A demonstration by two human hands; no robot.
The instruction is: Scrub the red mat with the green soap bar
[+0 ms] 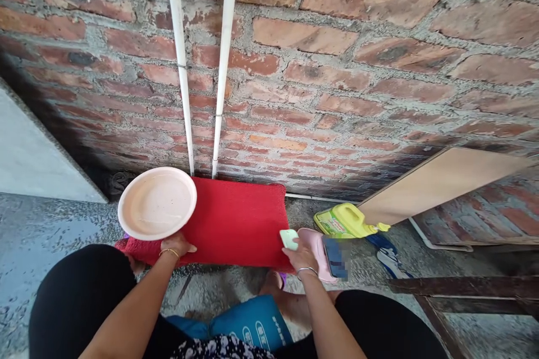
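Observation:
My left hand (178, 244) lies on a red cloth (240, 219) at the near edge of a pale pink basin (192, 205). Its thumb stretches out to the right, while the other fingers are partly hidden by the basin. The basin rests on the left part of the cloth. Held in my right hand (300, 257) is a pale green bar of soap (288, 238), above the cloth's right edge. The cloth is spread out flat in front of my knees.
Beside my right hand, a phone (336, 258) lies on a pink surface (311, 242). A yellow detergent jug (347, 220) and a blue-and-white shoe (389, 262) are farther right. Two white pipes (219, 95) run down the brick wall (303, 73). A board (442, 179) leans there.

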